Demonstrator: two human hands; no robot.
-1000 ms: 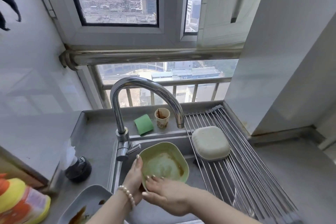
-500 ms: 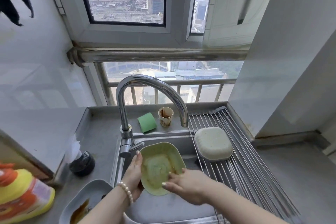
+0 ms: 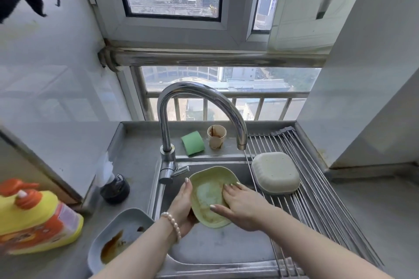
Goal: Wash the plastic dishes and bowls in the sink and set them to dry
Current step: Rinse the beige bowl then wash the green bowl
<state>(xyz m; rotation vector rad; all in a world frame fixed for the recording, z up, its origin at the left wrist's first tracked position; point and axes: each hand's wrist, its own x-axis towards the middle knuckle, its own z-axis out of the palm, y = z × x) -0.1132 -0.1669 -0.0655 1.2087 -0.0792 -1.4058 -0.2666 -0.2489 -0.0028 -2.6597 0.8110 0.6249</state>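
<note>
A light green plastic bowl (image 3: 207, 197) is tilted up over the steel sink (image 3: 217, 249), its inside facing me. My left hand (image 3: 181, 206) cups its left side and back from below. My right hand (image 3: 238, 206) lies with straight fingers inside the bowl, rubbing its wet surface. A whitish square bowl (image 3: 275, 172) rests upside down on the roll-up drying rack (image 3: 317, 199) to the right. A grey-blue dish (image 3: 118, 238) with brown sauce stains leans at the sink's left edge.
The curved tap (image 3: 199, 106) arches over the sink, its spout above the bowl's right. A green sponge (image 3: 192, 142) and a stained paper cup (image 3: 216, 136) stand on the back ledge. A yellow detergent bottle (image 3: 34, 217) and a dark drain plug (image 3: 114, 189) are on the left counter.
My right hand slid from the bowl's lower rim up into its inside. The brown residue in the bowl has largely gone. The camera tilted down a little.
</note>
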